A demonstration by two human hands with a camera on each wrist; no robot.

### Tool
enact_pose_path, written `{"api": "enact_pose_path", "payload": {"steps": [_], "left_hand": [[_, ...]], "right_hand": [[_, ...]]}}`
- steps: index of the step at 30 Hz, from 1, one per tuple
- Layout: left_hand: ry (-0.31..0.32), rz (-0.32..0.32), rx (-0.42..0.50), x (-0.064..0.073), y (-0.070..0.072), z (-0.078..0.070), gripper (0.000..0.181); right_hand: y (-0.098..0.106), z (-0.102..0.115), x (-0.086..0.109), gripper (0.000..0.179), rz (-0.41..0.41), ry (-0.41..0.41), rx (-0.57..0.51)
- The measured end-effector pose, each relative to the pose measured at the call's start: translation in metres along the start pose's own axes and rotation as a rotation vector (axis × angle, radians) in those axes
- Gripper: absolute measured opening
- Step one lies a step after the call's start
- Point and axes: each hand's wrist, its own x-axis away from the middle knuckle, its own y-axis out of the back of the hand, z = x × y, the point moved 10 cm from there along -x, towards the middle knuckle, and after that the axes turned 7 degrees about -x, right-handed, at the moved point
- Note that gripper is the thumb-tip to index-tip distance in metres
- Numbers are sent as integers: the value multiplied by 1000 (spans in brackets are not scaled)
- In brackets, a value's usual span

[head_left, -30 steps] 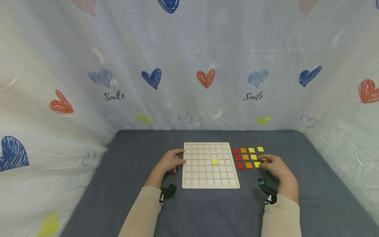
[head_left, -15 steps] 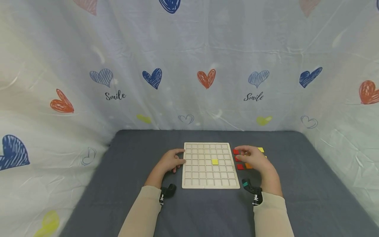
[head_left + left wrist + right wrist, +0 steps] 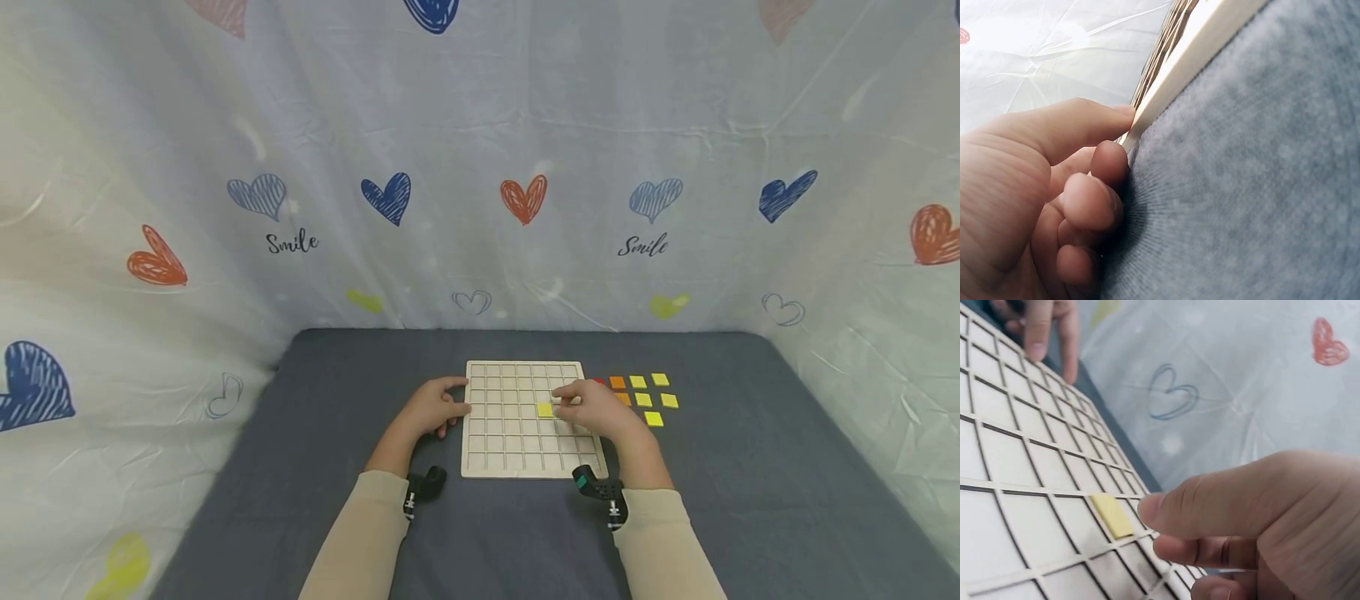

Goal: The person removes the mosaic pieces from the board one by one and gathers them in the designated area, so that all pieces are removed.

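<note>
A pale wooden grid board (image 3: 495, 427) lies on the grey cloth. One yellow square tile (image 3: 544, 410) sits on it, right of centre. My left hand (image 3: 429, 404) touches the board's left edge with thumb and forefinger; in the left wrist view the thumb (image 3: 1100, 122) meets the wooden side and other fingers curl below. Over the board's right part is my right hand (image 3: 600, 410), thumb and fingertips close beside the yellow tile, which lies left of the thumb (image 3: 1210, 503) in the right wrist view. I cannot tell whether a tile is between these fingertips.
Several yellow tiles (image 3: 654, 419) lie on the cloth right of the board. Nearer it are orange tiles (image 3: 617, 382) and a partly visible red tile (image 3: 599, 381); my right hand hides others. A white heart-printed curtain (image 3: 457, 125) surrounds the table's back and sides.
My right hand has moved left from the loose yellow tiles, over the red and orange ones, onto the board near its yellow tile. My left hand stays at the board's left edge.
</note>
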Motion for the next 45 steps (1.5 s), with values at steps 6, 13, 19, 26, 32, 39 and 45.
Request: {"api": "enact_pose_path", "payload": {"steps": [6, 13, 19, 26, 32, 39, 45], "left_hand": [[2, 2, 0, 0, 0, -1, 61], [-2, 4, -3, 0, -1, -1, 61], [-5, 3, -6, -1, -2, 0, 61], [-21, 11, -10, -2, -2, 0, 61], [-18, 13, -17, -1, -2, -1, 60], [-20, 7, -15, 0, -1, 0, 61], [-16, 1, -10, 0, 0, -1, 61]], "right_hand": [[-10, 1, -3, 34, -31, -33, 78], [-11, 3, -5, 28, -90, -65, 108], [-11, 7, -5, 25, -120, -44, 103], [7, 15, 2, 26, -127, 7, -8], [37, 15, 13, 32, -186, 44, -60], [71, 2, 29, 35, -262, 13, -87], [99, -15, 46, 37, -325, -46, -66]]}}
